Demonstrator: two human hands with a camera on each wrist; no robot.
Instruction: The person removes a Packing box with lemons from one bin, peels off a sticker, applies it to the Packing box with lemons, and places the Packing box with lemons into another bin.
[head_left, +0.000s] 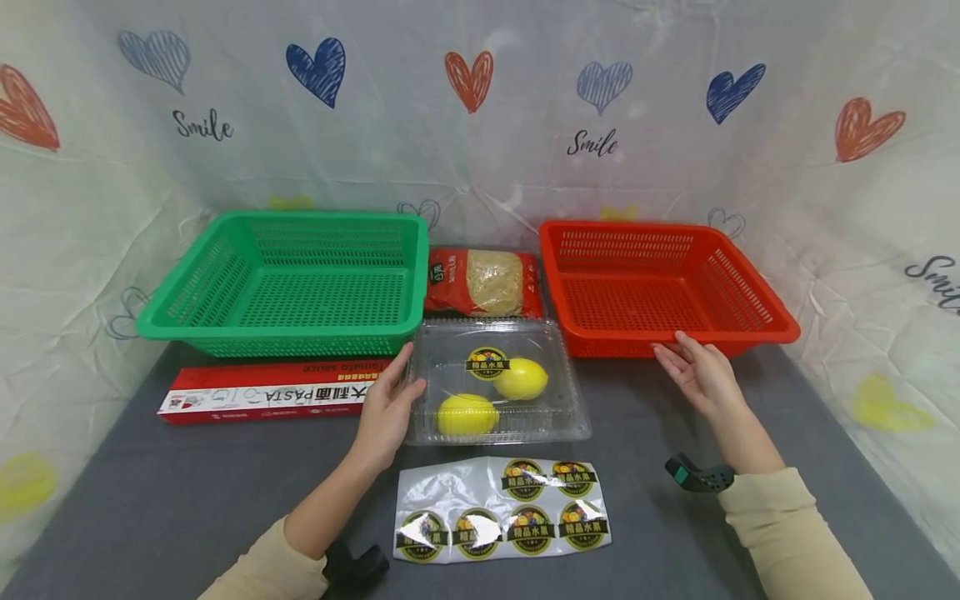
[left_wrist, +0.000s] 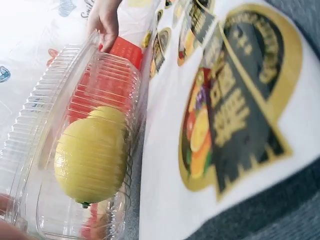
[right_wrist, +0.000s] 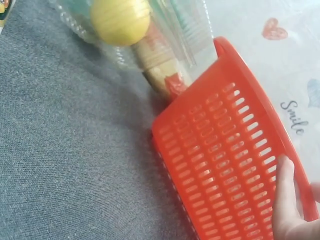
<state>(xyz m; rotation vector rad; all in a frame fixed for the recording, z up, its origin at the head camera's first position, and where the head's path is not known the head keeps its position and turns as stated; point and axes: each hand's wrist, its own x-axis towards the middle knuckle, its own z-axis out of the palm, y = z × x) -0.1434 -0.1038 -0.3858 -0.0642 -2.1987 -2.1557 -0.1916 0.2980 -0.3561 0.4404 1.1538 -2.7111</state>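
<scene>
Two lemons (head_left: 491, 396) lie inside a clear plastic clamshell box (head_left: 497, 383) in the middle of the grey counter (head_left: 187, 492). The left hand (head_left: 390, 404) rests against the left side of this box, fingers nearly straight and the thumb on the near left edge; its grip is released, not closed around the box. The right hand (head_left: 697, 371) is also relaxed, with straight fingertips touching the front rim of the red basket (head_left: 660, 283), which stands just right of the box. One round fruit sticker (head_left: 487, 363) sits on the lid of the box. A sheet of similar stickers (head_left: 502, 508) lies just in front of the box. Behind the box is a bag of grain (head_left: 483, 283), between the red basket and the green basket (head_left: 288, 283). A red pasta carton (head_left: 273, 392) lies in front of the green basket, touching the left hand.
</scene>
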